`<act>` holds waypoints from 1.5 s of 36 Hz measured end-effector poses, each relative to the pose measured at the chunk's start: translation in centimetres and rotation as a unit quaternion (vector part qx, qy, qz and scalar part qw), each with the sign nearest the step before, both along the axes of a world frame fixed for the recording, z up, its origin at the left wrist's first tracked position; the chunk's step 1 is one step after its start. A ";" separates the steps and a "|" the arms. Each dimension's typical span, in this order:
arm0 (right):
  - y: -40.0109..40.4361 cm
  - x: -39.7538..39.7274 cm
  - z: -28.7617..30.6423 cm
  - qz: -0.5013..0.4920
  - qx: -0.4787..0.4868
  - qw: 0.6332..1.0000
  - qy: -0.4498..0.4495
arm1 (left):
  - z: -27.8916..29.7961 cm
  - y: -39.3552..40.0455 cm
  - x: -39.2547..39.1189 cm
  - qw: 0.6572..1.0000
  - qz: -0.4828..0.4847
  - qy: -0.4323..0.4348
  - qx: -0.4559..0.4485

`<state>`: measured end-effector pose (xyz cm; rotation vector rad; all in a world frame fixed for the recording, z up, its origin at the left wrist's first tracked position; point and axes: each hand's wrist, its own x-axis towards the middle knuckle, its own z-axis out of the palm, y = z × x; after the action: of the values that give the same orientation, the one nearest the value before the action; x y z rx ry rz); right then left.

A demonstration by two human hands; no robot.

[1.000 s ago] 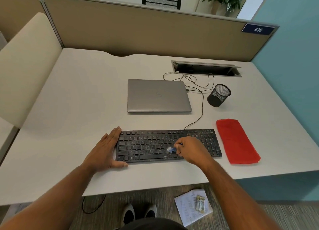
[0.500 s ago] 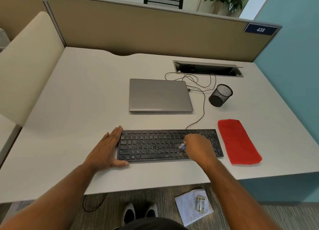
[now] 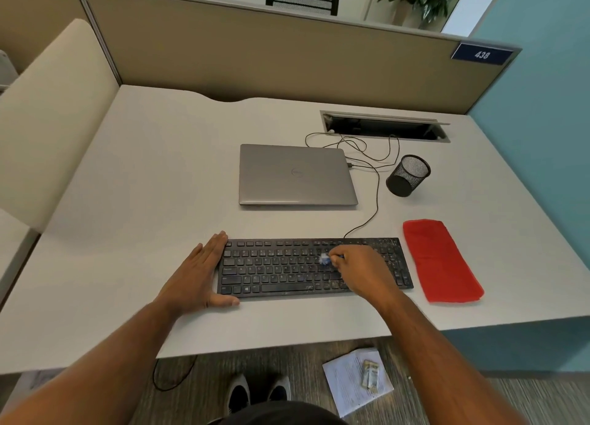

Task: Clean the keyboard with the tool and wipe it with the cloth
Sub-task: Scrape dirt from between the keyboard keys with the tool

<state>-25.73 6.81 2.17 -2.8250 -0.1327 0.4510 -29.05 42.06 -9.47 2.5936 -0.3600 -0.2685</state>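
Two hands: both work at the black keyboard, one steadying, one brushing
Desk (image 3: 134,220): pale top that carries everything, with partition walls behind and on the left
Left hand (image 3: 198,276): lies flat with fingers straight and close together against the keyboard's left end, thumb along the near corner; it holds nothing, and I judge it is there to stop the board sliding under the strokes
Keyboard (image 3: 274,270): lies near the front edge of the desk, long side toward the person; pale specks of dirt show on the right-hand keys and near the bottom row, so that part looks not yet cleaned
Laptop (image 3: 297,175): closed, behind the keyboard and well apart from it, out of the way of the work
Tool (image 3: 325,259): small brush with a blue and white tip, blurred, touching the keys right of the middle
Right hand (image 3: 360,271): fingers curled round the tool, tip pointing left; the hand hides part of the right-hand keys
Cable (image 3: 376,201): runs from the keyboard's back edge toward the slot in the desk
Mesh cup (image 3: 408,175): tilted, right of the laptop
Cloth (image 3: 442,262): red, folded flat just right of the keyboard, untouched and within easy reach of the right hand for wiping
Stage: brushing in hand, wiping yet to come
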 end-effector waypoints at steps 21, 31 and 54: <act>0.3 -0.1 0.6 -0.016 0.016 0.998 0.059 | 0.1 0.0 -0.1 1.000 -0.003 -0.002 0.001; 0.5 -0.6 0.7 0.039 -0.011 0.998 0.053 | 0.1 0.0 -0.1 1.000 -0.003 -0.002 0.002; 0.4 -1.2 0.7 0.061 -0.004 0.996 0.070 | 0.1 0.0 0.0 1.000 -0.002 0.000 -0.002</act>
<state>-26.88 7.21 2.84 -2.7917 -0.2753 0.6743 -29.03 42.09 -9.36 2.5898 -0.3665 -0.2694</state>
